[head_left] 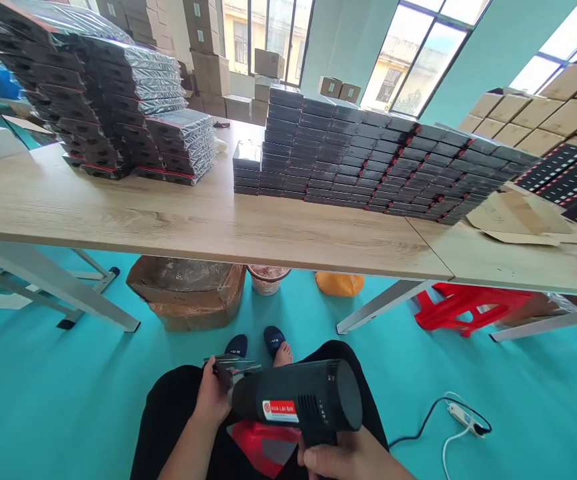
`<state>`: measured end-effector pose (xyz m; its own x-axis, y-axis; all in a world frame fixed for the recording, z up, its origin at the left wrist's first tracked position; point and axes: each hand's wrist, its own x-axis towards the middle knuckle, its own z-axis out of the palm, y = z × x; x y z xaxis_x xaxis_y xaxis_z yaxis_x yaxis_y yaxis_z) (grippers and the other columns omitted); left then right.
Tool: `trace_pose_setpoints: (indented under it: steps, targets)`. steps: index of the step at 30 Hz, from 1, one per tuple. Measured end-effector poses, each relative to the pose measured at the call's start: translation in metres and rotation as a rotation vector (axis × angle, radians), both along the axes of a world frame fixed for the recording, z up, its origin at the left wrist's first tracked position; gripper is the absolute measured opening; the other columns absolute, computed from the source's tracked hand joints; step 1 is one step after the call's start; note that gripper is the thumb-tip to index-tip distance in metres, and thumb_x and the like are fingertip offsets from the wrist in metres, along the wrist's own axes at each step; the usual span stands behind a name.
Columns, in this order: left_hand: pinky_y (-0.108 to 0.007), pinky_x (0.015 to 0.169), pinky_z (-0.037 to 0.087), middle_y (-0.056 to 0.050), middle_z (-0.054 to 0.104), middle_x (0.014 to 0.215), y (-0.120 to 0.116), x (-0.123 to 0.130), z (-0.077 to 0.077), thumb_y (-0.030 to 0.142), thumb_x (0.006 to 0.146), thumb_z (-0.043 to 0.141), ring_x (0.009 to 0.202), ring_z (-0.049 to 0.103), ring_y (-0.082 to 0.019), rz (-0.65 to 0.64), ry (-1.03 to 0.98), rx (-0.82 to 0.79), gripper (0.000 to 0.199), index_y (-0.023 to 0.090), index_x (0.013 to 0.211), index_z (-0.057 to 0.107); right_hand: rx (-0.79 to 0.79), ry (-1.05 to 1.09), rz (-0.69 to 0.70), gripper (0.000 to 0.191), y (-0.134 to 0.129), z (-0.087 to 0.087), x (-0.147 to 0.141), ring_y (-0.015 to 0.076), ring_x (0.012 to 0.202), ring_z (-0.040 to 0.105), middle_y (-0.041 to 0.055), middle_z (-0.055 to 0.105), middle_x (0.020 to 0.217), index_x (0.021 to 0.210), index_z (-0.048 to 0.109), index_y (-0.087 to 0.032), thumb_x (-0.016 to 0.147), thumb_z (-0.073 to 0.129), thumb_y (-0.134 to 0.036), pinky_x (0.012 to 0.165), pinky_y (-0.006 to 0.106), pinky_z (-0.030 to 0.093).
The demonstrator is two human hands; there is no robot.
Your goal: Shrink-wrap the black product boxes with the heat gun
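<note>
My right hand is wrapped round the handle of a black heat gun, whose barrel points left over my lap. Its nozzle end is close to a flat dark box in shiny clear film. That box is gripped by my left hand, its thumb along the near side; the heat gun's body hides part of the box. On the table in front stand a wide stack of small black boxes and, to the left, a tall pile of film-wrapped black boxes.
The wooden table spans the view. Beneath it are a cardboard carton, a bin, an orange bag and a red stool. A power strip with cords lies on the floor at right. Flattened cardboard rests at the table's right.
</note>
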<state>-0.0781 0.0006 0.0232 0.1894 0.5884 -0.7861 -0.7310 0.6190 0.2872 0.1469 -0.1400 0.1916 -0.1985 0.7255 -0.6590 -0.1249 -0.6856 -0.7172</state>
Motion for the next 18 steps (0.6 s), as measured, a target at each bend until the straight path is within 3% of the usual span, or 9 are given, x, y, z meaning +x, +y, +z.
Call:
trace_pose_setpoints:
  steps: [4, 9, 14, 18]
  targets:
    - [-0.038, 0.063, 0.059, -0.006, 0.072, 0.074, -0.003, -0.001, 0.005, 0.033, 0.096, 0.048, 0.066, 0.071, -0.023, 0.042, 0.056, 0.056, 0.023, 0.017, 0.086, 0.062, 0.033, -0.158, -0.059, 0.041, 0.003, -0.003, 0.001, 0.0182, 0.066, 0.057, 0.0021, 0.060, 0.069, 0.088, 0.070, -0.015, 0.073, 0.076, -0.053, 0.065, 0.033, 0.048]
    - [-0.039, 0.065, 0.060, -0.008, 0.073, 0.076, -0.003, 0.002, 0.008, 0.031, 0.095, 0.050, 0.070, 0.073, -0.025, 0.003, 0.054, 0.074, 0.021, 0.016, 0.090, 0.063, 0.008, -0.089, 0.044, 0.036, -0.002, -0.002, 0.013, 0.0180, 0.064, 0.058, 0.0027, 0.063, 0.067, 0.085, 0.069, -0.016, 0.070, 0.077, -0.047, 0.061, 0.031, 0.045]
    - [-0.033, 0.058, 0.056, -0.002, 0.068, 0.063, -0.007, 0.013, 0.000, 0.015, 0.082, 0.061, 0.054, 0.068, -0.020, -0.050, 0.283, 0.078, 0.004, 0.017, 0.085, 0.062, 0.117, -0.221, -0.078, 0.028, 0.007, 0.004, 0.018, 0.0169, 0.057, 0.054, -0.0002, 0.057, 0.061, 0.085, 0.065, -0.016, 0.073, 0.069, -0.041, 0.057, 0.032, 0.047]
    - [-0.026, 0.063, 0.054, -0.001, 0.075, 0.077, -0.011, 0.016, -0.003, 0.006, 0.069, 0.070, 0.068, 0.071, -0.020, -0.185, 0.302, 0.286, 0.028, 0.020, 0.093, 0.069, 0.080, -0.072, -0.051, 0.025, 0.017, 0.014, 0.008, 0.0168, 0.059, 0.056, 0.0005, 0.058, 0.066, 0.082, 0.065, -0.016, 0.067, 0.071, -0.035, 0.054, 0.030, 0.045]
